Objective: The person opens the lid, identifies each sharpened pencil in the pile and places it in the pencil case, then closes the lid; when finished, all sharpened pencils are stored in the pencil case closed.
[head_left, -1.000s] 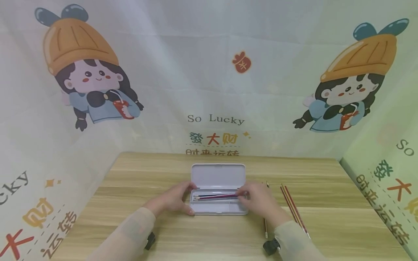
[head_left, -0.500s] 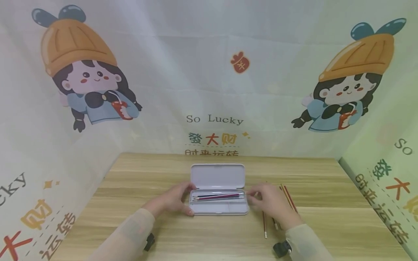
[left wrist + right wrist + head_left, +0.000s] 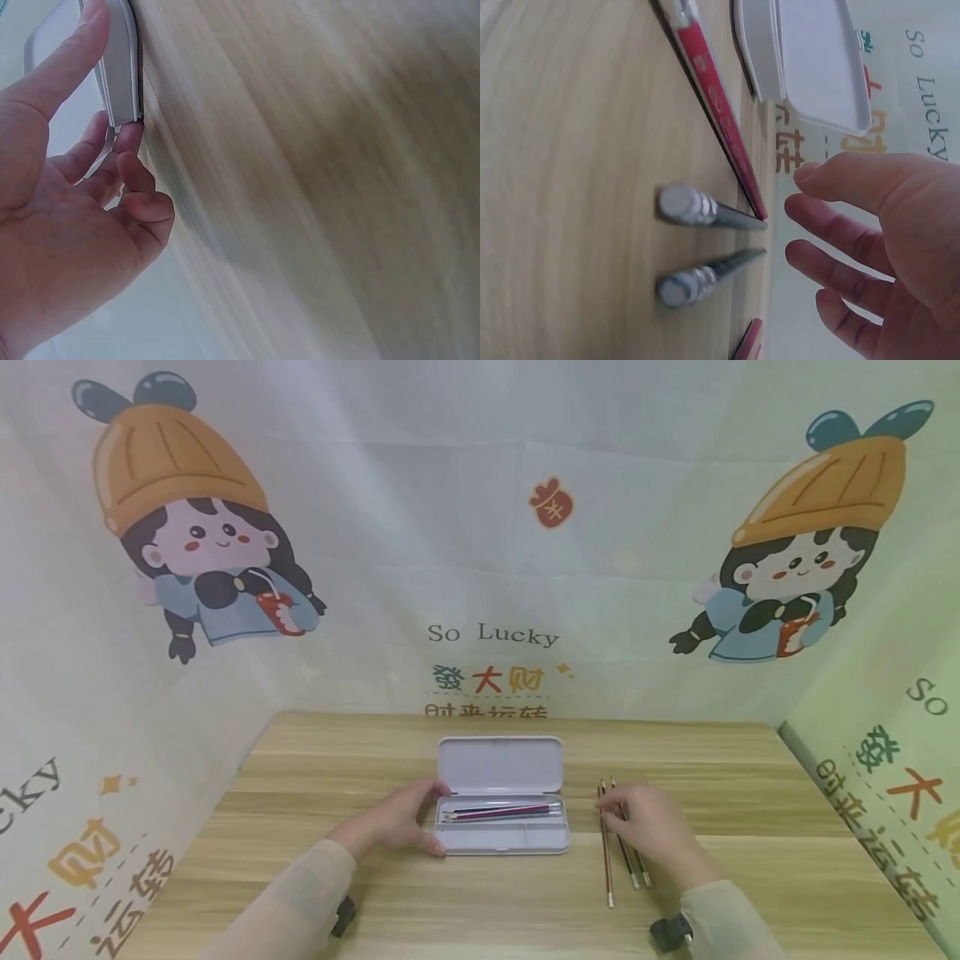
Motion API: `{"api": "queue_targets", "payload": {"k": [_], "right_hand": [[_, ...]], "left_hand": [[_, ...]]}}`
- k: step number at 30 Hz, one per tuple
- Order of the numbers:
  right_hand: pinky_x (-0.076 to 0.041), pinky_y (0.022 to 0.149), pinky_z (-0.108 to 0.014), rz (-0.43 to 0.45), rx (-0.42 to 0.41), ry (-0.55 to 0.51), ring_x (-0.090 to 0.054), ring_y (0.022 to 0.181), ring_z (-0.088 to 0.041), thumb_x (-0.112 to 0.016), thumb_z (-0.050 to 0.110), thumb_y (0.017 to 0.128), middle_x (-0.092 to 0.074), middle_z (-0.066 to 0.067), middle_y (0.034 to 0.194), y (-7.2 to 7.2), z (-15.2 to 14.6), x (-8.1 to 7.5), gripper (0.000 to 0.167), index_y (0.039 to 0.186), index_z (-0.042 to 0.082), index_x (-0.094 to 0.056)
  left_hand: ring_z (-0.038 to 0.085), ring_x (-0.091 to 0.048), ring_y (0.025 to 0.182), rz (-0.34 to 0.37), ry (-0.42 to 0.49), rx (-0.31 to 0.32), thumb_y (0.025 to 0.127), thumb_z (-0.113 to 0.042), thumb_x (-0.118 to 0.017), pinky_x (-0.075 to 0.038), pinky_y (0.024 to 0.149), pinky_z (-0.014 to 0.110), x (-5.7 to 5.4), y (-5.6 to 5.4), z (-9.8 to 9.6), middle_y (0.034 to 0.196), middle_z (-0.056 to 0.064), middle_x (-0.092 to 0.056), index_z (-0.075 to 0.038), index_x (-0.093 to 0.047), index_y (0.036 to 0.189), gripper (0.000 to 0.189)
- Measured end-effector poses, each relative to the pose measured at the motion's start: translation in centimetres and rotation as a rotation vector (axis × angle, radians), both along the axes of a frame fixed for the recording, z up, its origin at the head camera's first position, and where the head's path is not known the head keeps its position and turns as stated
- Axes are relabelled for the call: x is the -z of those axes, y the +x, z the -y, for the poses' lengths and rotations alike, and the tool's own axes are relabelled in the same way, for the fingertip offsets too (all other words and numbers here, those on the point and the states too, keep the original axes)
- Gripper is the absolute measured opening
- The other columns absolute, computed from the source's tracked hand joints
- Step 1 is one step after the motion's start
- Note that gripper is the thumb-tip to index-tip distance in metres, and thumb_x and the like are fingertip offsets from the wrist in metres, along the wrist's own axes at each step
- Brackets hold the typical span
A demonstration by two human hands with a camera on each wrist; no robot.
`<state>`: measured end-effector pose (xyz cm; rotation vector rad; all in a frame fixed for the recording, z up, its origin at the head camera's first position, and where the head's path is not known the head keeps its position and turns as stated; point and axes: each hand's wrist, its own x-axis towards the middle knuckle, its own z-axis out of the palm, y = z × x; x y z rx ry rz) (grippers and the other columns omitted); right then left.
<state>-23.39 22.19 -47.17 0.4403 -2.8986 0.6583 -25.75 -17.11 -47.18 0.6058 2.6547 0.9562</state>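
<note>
A white pencil case [image 3: 500,765] lies with its lid up at mid-table. Several pencils [image 3: 495,814], one red-purple, rest in its rear compartment. My left hand [image 3: 397,820] holds the case's left end, thumb at the front corner and fingers at the back one. To the right of the case my right hand [image 3: 647,822] hovers with relaxed fingers over loose pencils, holding nothing. A red pencil [image 3: 716,105] and two dark pencils [image 3: 724,217] show beside it in the right wrist view, eraser ends toward the camera. The far ends lie near my fingertips.
Another red pencil [image 3: 748,341] shows at the bottom edge of the right wrist view. The wooden table [image 3: 360,735] is walled in by a printed cloth [image 3: 375,527] at the back and sides. A black wrist camera [image 3: 670,933] sits by the right sleeve.
My right hand has let go of a pencil in the case and moved right, over the loose pencils, covering some that showed before. My left hand stays at the case's left end.
</note>
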Motion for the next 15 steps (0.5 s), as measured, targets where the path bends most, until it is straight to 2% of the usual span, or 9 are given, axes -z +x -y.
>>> {"api": "queue_targets", "payload": {"k": [4, 11, 15], "right_hand": [[-0.049, 0.059, -0.029, 0.044, 0.030, -0.007, -0.056, 0.068, -0.009, -0.078, 0.016, 0.088, -0.072, 0.004, 0.087, -0.2, -0.5, 0.0, 0.012, 0.100, 0.017, -0.080], [-0.058, 0.065, -0.034, 0.068, 0.067, 0.029, -0.070, 0.081, -0.016, -0.077, 0.014, 0.087, -0.078, -0.004, 0.102, -0.1, -1.3, 0.0, 0.018, 0.105, 0.015, -0.079], [-0.060, 0.066, -0.038, 0.059, 0.081, 0.058, -0.073, 0.083, -0.021, -0.077, 0.019, 0.089, -0.078, -0.007, 0.102, -0.2, -1.6, 0.0, 0.021, 0.109, 0.013, -0.078]], "left_hand": [[0.043, -0.052, 0.136, -0.014, -0.012, 0.003, 0.066, -0.019, -0.096, -0.038, 0.119, 0.060, 0.1, -0.1, 0.0, 0.139, 0.022, -0.060, -0.004, -0.054, 0.135, 0.082], [0.042, -0.052, 0.136, -0.019, -0.022, 0.008, 0.066, -0.019, -0.095, -0.037, 0.121, 0.058, 0.6, -0.3, 0.1, 0.139, 0.021, -0.060, -0.005, -0.054, 0.135, 0.081], [0.041, -0.053, 0.135, -0.020, -0.022, 0.007, 0.065, -0.020, -0.096, -0.038, 0.120, 0.058, 0.4, -0.3, 0.1, 0.138, 0.020, -0.060, -0.005, -0.055, 0.133, 0.081]]}}
